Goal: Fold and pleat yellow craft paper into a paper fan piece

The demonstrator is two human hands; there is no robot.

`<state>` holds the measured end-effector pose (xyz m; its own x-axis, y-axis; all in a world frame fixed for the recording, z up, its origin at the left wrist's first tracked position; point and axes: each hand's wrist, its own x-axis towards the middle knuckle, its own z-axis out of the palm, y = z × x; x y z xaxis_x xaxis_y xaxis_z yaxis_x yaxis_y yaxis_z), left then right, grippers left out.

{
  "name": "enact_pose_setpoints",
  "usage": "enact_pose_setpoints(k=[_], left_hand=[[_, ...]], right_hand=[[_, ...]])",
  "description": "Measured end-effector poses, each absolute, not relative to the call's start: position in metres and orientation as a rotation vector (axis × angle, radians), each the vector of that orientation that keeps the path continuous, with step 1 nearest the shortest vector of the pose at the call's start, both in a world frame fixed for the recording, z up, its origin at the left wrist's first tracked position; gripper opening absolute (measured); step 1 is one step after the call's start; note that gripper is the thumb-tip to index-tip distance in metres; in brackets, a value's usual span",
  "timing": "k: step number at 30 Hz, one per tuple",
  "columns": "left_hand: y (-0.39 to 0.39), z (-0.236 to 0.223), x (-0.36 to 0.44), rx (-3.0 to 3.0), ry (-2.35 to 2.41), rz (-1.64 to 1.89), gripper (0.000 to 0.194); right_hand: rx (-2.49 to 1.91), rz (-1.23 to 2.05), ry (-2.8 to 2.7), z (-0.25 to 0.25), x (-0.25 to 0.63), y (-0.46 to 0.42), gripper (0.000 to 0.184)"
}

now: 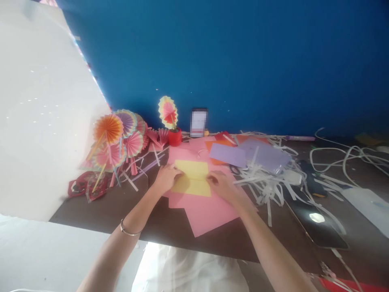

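A yellow sheet of paper (191, 172), with a crease running across its middle, lies over pink sheets (206, 219) in front of me. At its left edge, my left hand (166, 178) pinches the paper near the crease. My right hand (223, 185) has its fingers closed at the right edge, level with the crease. A bracelet sits on my left wrist. Just beyond the right hand are a purple sheet (227, 154) and the dark handle of what looks like scissors (234, 170).
Several folded paper fans (107, 129) stand at the left, beside a red pot (174, 138) holding another fan. White paper strips (267, 186) are heaped at the right. A dark phone-like slab (319, 223) and white cables (343, 156) lie farther right. A blue wall rises behind.
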<state>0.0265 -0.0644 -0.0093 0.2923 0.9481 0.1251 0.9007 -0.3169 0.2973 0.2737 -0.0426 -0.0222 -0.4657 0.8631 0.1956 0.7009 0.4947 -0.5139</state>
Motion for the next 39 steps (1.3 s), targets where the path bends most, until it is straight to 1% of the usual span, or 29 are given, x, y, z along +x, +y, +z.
enact_pose_setpoints(k=[3, 5, 9, 11, 14, 19, 24, 28, 35, 39], left_hand=[[-0.07, -0.007, 0.035, 2.545, 1.577, 0.409, 0.033], [-0.073, -0.007, 0.04, 2.543, 1.467, 0.452, 0.032], [-0.075, -0.014, 0.044, 2.321, 1.387, 0.592, 0.036], [-0.075, -0.019, 0.044, 2.31, 1.341, 0.609, 0.037], [-0.074, -0.025, 0.043, 2.461, 1.274, 0.502, 0.037], [-0.079, -0.032, 0.048, 2.585, 1.381, 0.374, 0.051], [-0.086, -0.037, 0.052, 2.638, 1.413, 0.321, 0.048], [-0.088, -0.039, 0.051, 2.673, 1.423, 0.287, 0.047], [-0.087, -0.042, 0.056, 2.635, 1.474, 0.233, 0.045], [-0.087, -0.04, 0.053, 2.574, 1.453, 0.26, 0.047]], right_hand=[[-1.265, 0.28, -2.347, -0.025, 0.271, -0.044, 0.019], [-1.219, 0.153, -2.399, -0.026, 0.267, -0.048, 0.02], [-1.115, 0.045, -2.538, -0.026, 0.257, -0.061, 0.025], [-1.117, 0.007, -2.59, -0.026, 0.253, -0.066, 0.026], [-1.157, -0.051, -2.628, -0.023, 0.249, -0.071, 0.028], [-1.192, -0.161, -2.668, -0.021, 0.241, -0.077, 0.033], [-1.212, -0.313, -2.671, -0.031, 0.243, -0.082, 0.043], [-1.246, -0.32, -2.656, -0.032, 0.252, -0.083, 0.049], [-1.373, -0.212, -2.56, -0.021, 0.255, -0.089, 0.038], [-1.314, -0.193, -2.531, -0.033, 0.259, -0.086, 0.04]])
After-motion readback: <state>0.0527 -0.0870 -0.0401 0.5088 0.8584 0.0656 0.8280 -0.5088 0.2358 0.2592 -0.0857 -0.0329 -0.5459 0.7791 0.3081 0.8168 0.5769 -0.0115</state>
